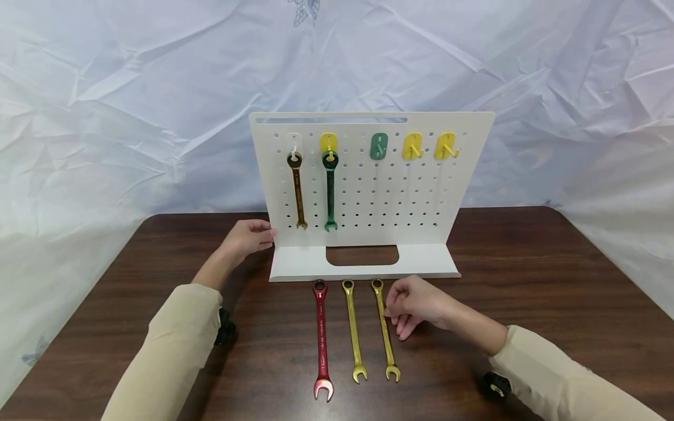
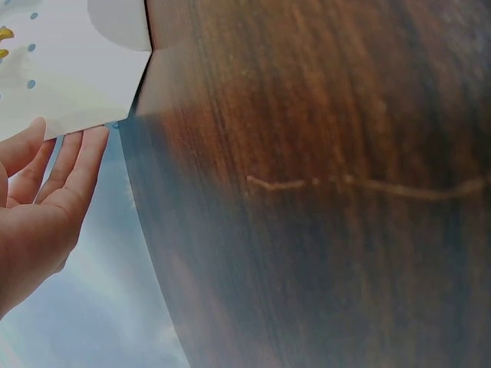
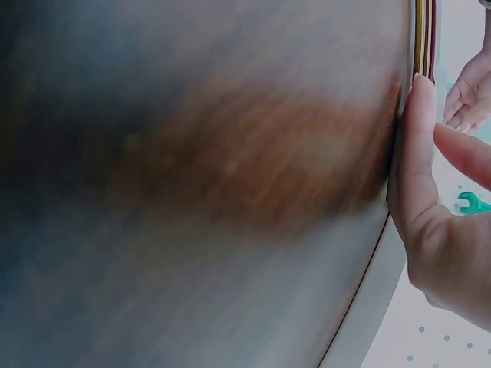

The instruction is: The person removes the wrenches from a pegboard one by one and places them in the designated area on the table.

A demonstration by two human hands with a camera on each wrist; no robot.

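Observation:
A white pegboard stand (image 1: 363, 228) stands upright on the table. At its left edge, my left hand (image 1: 251, 237) pinches the board, the thumb (image 2: 34, 138) on the front face and the other fingertips partly hidden behind the edge. On the tabletop in front of the base lie a red combination wrench (image 1: 322, 333), a yellow wrench (image 1: 353, 330) and another yellow wrench (image 1: 385, 327) to the right. Beside this last wrench is my right hand (image 1: 416, 305), loosely bent, its fingertips right at the shaft.
On the board, a brown-gold wrench (image 1: 298, 193) hangs from a white hook (image 1: 295, 142), and a green wrench (image 1: 330, 193) from a yellow hook (image 1: 329, 140). Farther right are a green hook (image 1: 379, 146) and two yellow hooks, bare. A pale cloth (image 1: 158, 88) hangs behind the table (image 1: 526, 263).

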